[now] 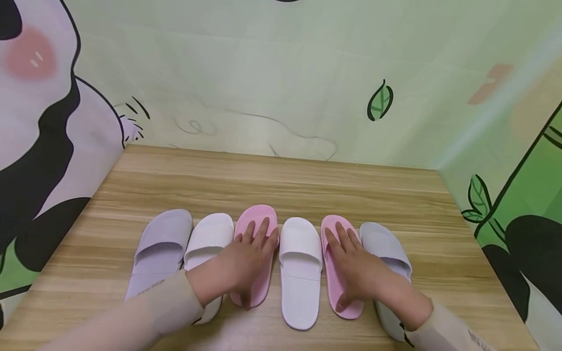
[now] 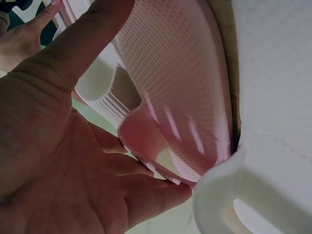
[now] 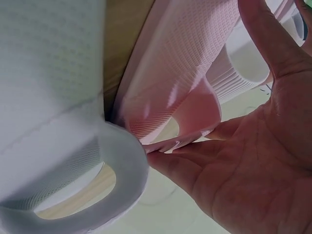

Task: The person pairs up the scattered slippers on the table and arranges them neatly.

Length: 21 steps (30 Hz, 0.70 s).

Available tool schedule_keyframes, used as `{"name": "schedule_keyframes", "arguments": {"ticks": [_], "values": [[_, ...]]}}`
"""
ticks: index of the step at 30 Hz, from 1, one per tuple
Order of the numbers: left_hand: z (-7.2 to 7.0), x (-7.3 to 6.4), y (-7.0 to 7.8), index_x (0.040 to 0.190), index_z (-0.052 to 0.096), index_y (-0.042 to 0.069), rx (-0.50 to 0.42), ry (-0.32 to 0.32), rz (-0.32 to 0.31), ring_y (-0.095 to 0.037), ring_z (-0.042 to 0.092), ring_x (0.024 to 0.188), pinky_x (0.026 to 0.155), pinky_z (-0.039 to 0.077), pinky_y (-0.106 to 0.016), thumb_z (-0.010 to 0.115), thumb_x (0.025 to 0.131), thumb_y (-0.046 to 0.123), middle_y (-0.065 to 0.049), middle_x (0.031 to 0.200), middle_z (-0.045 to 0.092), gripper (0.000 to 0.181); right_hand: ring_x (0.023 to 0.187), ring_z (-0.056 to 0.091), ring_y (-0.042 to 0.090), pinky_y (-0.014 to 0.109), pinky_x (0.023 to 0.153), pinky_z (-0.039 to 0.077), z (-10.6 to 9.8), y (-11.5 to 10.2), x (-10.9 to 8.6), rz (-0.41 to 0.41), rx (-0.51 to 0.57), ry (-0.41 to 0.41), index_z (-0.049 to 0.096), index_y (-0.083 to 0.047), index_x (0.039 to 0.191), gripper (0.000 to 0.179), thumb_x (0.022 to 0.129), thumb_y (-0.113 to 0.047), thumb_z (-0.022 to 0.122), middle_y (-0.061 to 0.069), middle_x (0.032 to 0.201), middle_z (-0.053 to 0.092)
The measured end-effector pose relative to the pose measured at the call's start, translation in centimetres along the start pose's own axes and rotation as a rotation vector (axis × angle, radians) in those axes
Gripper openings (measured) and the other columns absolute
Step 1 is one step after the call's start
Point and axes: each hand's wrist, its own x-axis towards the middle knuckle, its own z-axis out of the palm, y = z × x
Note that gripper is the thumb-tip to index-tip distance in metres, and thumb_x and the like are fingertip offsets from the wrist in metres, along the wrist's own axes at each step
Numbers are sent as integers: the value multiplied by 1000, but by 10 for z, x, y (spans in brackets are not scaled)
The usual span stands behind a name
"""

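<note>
Six... several slippers stand side by side in a row, toes away from me. My left hand (image 1: 248, 261) lies over the left pink slipper (image 1: 258, 211), fingers extended onto its strap and thumb down by the heel. In the left wrist view, the fingertips touch the strap's edge above the pink footbed (image 2: 165, 63). Over the right pink slipper (image 1: 335, 221), my right hand (image 1: 360, 268) does the same, fingers spread on the strap, thumb near the heel. The right wrist view shows those fingertips against the pink strap (image 3: 200, 107). Between the hands sits a white slipper (image 1: 300, 292).
Left of the pink pair's left one are another white slipper (image 1: 215, 228) and a lilac-grey slipper (image 1: 169, 226). A grey slipper (image 1: 384, 239) stands at the right end, partly under my right forearm. The wooden tabletop (image 1: 281, 180) meets a printed backdrop (image 1: 263, 73).
</note>
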Motion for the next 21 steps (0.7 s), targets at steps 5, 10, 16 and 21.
{"name": "schedule_keyframes", "arguments": {"ticks": [5,10,16,21], "values": [[-3,4,-3,164,14,4,17,3,-1,-52,27,153,119,42,-55,105,43,45,-28,171,11,158,154,11,59,68,118,34,-2,2,5,8,-5,-13,7,1,165,158,47,-40,105,35,169,1],[-6,9,-4,164,15,4,25,-4,-15,-52,28,153,119,42,-54,105,44,45,-27,171,13,156,155,9,58,68,114,38,-4,4,10,20,-3,-26,6,-1,165,158,49,-40,104,33,170,-1],[-11,15,-6,164,16,4,18,-18,-26,-51,27,154,120,41,-55,105,46,41,-26,172,13,152,155,8,58,67,117,36,-6,8,14,8,-9,-32,5,0,165,156,52,-40,104,34,170,-2],[-12,19,-8,165,14,5,42,-37,-38,-51,26,155,120,40,-56,103,49,43,-26,172,11,151,155,8,58,68,117,34,-7,10,17,-1,-33,-27,5,1,165,154,54,-42,102,34,170,-2]]}}
